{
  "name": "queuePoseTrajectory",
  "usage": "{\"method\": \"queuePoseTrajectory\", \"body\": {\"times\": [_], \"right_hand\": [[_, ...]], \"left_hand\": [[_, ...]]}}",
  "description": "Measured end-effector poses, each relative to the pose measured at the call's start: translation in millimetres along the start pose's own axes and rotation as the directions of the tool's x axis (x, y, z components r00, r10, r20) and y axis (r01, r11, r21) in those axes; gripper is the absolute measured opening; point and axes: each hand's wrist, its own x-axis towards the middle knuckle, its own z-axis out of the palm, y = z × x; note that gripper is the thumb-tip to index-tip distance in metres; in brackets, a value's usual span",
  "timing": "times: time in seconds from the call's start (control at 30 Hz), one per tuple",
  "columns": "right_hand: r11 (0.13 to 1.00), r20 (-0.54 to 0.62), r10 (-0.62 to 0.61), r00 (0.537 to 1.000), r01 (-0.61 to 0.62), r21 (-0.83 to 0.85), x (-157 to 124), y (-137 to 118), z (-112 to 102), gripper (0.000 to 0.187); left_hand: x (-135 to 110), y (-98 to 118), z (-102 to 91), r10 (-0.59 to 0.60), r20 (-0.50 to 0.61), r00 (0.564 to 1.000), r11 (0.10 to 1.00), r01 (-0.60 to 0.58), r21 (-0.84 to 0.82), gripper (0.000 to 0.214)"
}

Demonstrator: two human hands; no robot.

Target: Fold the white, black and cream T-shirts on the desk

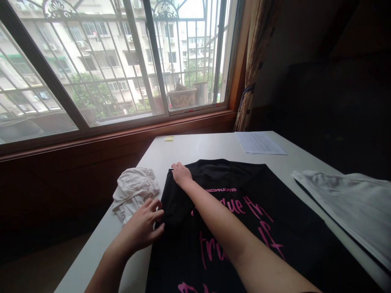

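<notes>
A black T-shirt (241, 232) with pink lettering lies spread on the white table, its collar toward the far side. My right hand (182, 176) reaches across it and grips the cloth at the far left, by the shoulder and sleeve. Lower down, my left hand (146, 226) has its curled fingers and thumb on the left edge of the sleeve, pinching the cloth. My right forearm covers part of the lettering. Just left of the shirt, a crumpled white cloth (137, 189) sits close beyond my left hand.
Printed paper sheets (259, 143) and a small yellow note (169, 138) are at the far end of the white table (201, 142). Light grey fabric (351, 199) lies along the right side. Behind the table are a barred window (122, 61) and a tied curtain (247, 93).
</notes>
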Motion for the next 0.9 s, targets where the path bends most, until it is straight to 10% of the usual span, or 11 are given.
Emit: {"method": "queuePoseTrajectory", "body": {"times": [0.3,0.57,0.9], "right_hand": [[0.987,-0.021,-0.137,0.990,0.134,-0.090,-8.3,-5.7,-5.1,0.026],[0.961,0.093,-0.268,0.959,0.273,-0.051,-2.1,9.6,-12.0,0.037],[0.959,0.140,-0.282,0.949,0.273,0.081,5.4,23.7,-12.0,0.029]], "left_hand": [[12.8,3.0,16.3,0.110,-0.222,0.969,0.992,-0.122,-0.039,0.031],[18.7,-2.1,52.5,0.143,-0.026,0.989,0.987,-0.141,0.075,0.065],[21.8,29.4,34.6,0.288,0.069,0.955,0.958,-0.288,-0.007,0.065]]}}
